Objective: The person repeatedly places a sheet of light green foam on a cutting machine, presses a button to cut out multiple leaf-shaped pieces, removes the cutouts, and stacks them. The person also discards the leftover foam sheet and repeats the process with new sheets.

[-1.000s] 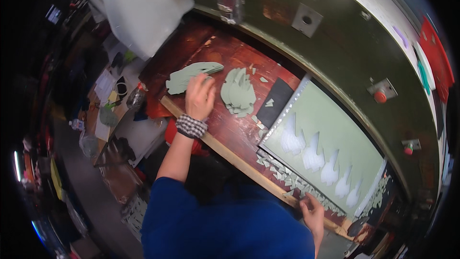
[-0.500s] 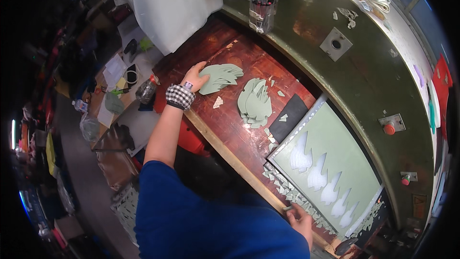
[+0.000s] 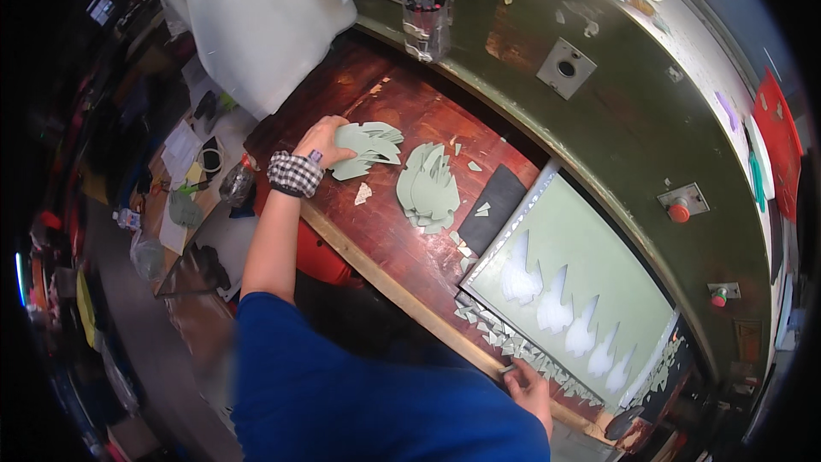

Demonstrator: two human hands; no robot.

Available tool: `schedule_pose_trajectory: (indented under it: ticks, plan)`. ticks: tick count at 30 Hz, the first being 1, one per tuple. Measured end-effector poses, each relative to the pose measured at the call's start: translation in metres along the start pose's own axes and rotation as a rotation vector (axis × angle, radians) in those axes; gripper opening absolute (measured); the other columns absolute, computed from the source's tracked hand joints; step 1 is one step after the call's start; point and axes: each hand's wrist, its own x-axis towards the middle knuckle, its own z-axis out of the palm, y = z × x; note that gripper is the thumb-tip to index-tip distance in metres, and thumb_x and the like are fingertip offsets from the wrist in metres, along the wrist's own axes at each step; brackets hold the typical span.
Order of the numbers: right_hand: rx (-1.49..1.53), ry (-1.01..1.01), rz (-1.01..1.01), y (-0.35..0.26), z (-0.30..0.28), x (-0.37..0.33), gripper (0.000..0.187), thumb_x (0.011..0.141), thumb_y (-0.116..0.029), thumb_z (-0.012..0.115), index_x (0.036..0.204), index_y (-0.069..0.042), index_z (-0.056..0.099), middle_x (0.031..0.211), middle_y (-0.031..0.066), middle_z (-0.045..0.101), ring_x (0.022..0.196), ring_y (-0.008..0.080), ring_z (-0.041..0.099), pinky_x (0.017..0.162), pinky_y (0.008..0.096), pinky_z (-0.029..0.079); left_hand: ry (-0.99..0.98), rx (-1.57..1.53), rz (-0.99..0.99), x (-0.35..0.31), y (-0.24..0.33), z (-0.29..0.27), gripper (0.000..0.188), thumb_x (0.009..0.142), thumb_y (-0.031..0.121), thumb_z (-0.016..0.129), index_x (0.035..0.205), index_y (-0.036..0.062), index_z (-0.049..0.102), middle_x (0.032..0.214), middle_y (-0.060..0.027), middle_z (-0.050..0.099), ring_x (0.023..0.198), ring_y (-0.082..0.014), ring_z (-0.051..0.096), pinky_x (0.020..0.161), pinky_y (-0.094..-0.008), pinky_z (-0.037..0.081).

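On a dim workshop's [image 3: 141,299] red worktop [image 3: 363,227], the left hand [image 3: 320,139] clasps green cutouts [image 3: 366,147], its grip partly hidden, the right hand's [image 3: 528,387] unclear.

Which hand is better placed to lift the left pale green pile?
Probably the left: the left hand is touching the near end of that pile. The right hand is well away, at the wooden edge beside the scraps.
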Motion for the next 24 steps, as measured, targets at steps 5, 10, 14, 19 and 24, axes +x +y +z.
schedule_pose_trajectory:
  ticks: [5,10,14,19,24]
  plan:
    - [0.017,0.028,0.011,0.003,0.000,-0.002,0.038,0.084,-0.002,0.068,0.120,0.004,0.060,0.082,0.0080,0.067,0.074,0.0110,0.060,0.066,0.0248,0.049,0.026,0.073,-0.057,-0.027,0.058,-0.019,0.038,0.072,0.011,0.076,0.100,0.0005,0.052,0.106,-0.0210,0.062,0.096,-0.0366,0.060,0.080,-0.0434,0.049]
    - [-0.001,0.011,-0.079,0.008,-0.001,0.004,0.037,0.084,-0.003,0.068,0.119,0.003,0.060,0.083,0.0110,0.069,0.071,0.0137,0.064,0.066,0.0268,0.052,0.352,-0.569,0.175,-0.044,0.088,0.021,0.043,0.088,0.009,0.060,0.130,0.0027,0.050,0.119,-0.0192,0.061,0.108,-0.0239,0.061,0.092,-0.0322,0.046]
    - [0.001,-0.010,-0.167,0.013,-0.004,0.009,0.037,0.084,-0.004,0.068,0.119,0.003,0.059,0.082,0.0102,0.069,0.069,0.0137,0.064,0.065,0.0271,0.052,0.447,-0.418,-0.048,-0.050,0.113,0.116,0.031,0.088,0.012,0.059,0.116,-0.0018,0.058,0.102,-0.0192,0.060,0.098,-0.0337,0.058,0.088,-0.0391,0.045]
    - [0.119,0.035,-0.185,0.035,-0.007,0.006,0.032,0.086,-0.004,0.067,0.116,0.004,0.060,0.078,0.0079,0.068,0.066,0.0113,0.061,0.063,0.0261,0.051,0.711,-0.242,-0.141,-0.048,0.109,0.171,0.037,0.089,0.006,0.051,0.125,0.0012,0.053,0.115,-0.0208,0.047,0.112,-0.0357,0.043,0.100,-0.0438,0.034]
    - [0.558,0.435,-0.091,0.096,-0.060,0.001,0.021,0.089,-0.004,0.062,0.109,0.002,0.064,0.082,0.0043,0.066,0.070,0.0080,0.059,0.064,0.0229,0.049,0.795,-0.258,0.130,-0.071,0.124,0.150,0.037,0.091,0.010,0.050,0.126,-0.0014,0.051,0.120,-0.0207,0.049,0.114,-0.0353,0.046,0.100,-0.0447,0.036]
